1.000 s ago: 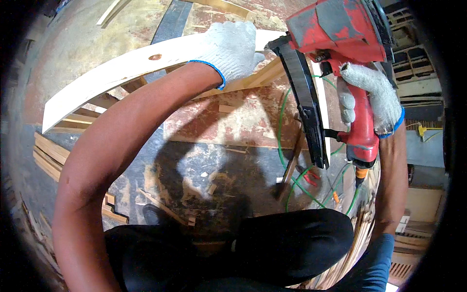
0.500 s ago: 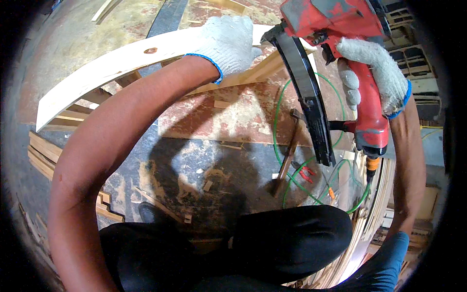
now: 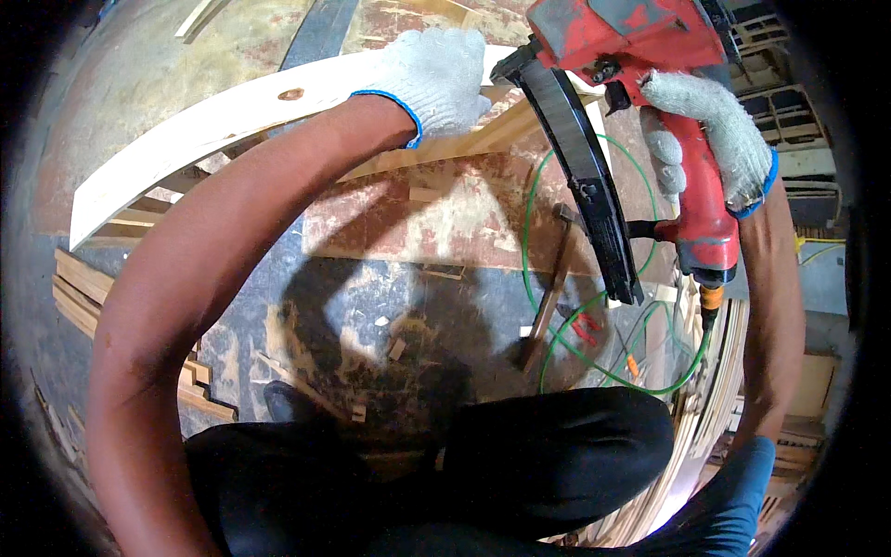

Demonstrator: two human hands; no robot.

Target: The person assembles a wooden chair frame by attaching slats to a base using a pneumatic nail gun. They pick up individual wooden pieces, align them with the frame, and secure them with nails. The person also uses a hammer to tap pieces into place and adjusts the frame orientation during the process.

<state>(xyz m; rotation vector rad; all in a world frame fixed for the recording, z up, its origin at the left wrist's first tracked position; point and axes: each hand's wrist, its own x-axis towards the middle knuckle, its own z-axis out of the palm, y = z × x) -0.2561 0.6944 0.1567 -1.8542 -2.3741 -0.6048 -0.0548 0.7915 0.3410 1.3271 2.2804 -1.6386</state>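
Note:
My right hand (image 3: pixel 719 139), in a white knit glove with a blue cuff, is wrapped around the handle of a red and black nail gun (image 3: pixel 631 42). The gun's long black magazine slants down toward me, and its nose is close to the board just right of my left hand. In a matching glove, my left hand (image 3: pixel 434 79) grips a long pale wooden board (image 3: pixel 213 111) with a brown knot. That board lies along the top of a frame of wooden slats (image 3: pixel 483 139). The fingertips of my left hand are mostly hidden, as is the contact at the gun's nose.
A hammer (image 3: pixel 549 306) lies on the stained floor, with red-handled pliers (image 3: pixel 585 327) beside it. Around them loops a green air hose (image 3: pixel 557 339) that joins the gun's handle. Wood strips (image 3: pixel 83 288) are stacked at the left; more long strips (image 3: pixel 710 408) lie at the right.
The nail gun in my right hand has shifted slightly up and to the left. My left hand stays on the board with hardly any movement.

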